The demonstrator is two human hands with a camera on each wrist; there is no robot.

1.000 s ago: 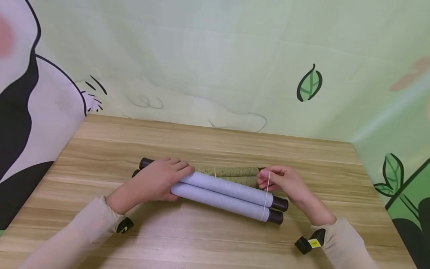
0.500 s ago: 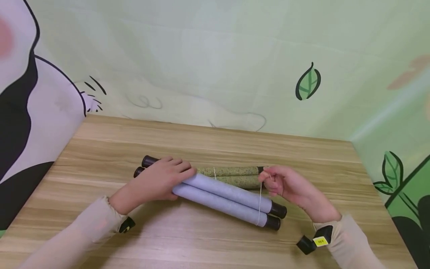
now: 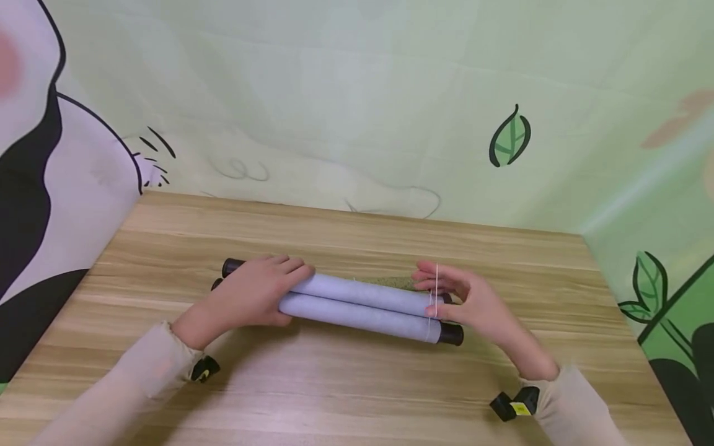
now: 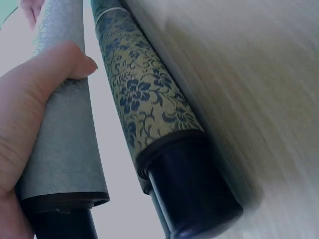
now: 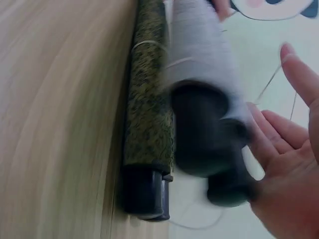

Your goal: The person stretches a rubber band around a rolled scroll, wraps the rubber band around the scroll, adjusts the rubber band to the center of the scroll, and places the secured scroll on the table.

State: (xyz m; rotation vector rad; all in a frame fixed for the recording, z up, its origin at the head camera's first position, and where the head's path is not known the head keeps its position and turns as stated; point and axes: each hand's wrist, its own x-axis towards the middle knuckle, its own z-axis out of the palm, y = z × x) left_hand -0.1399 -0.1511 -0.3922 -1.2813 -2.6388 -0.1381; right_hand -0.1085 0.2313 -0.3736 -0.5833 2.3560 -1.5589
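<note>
In the head view my left hand (image 3: 253, 294) grips the left part of a pale blue scroll (image 3: 357, 310), rolled as two parallel tubes with black roller ends (image 3: 450, 334). The left wrist view has the thumb lying along one tube. At the scroll's right end, a thin white string (image 3: 437, 285) stretches between the thumb and the spread fingers of my right hand (image 3: 465, 297). It also loops round both tubes. Behind it lies a green-gold patterned scroll (image 3: 390, 284), mostly covered in the head view; a white band ties this scroll (image 5: 148, 109) in the right wrist view.
The wood-grain table (image 3: 334, 396) spreads under both hands. A pale green wall cloth (image 3: 334, 111) with cartoon prints rises at its back edge and on the right. Black wrist cameras (image 3: 514, 402) sit at the cuffs.
The right hand goes from pinching the string to spreading its fingers inside it. The pale scroll's right end has moved up, covering more of the patterned scroll. The left hand keeps its grip.
</note>
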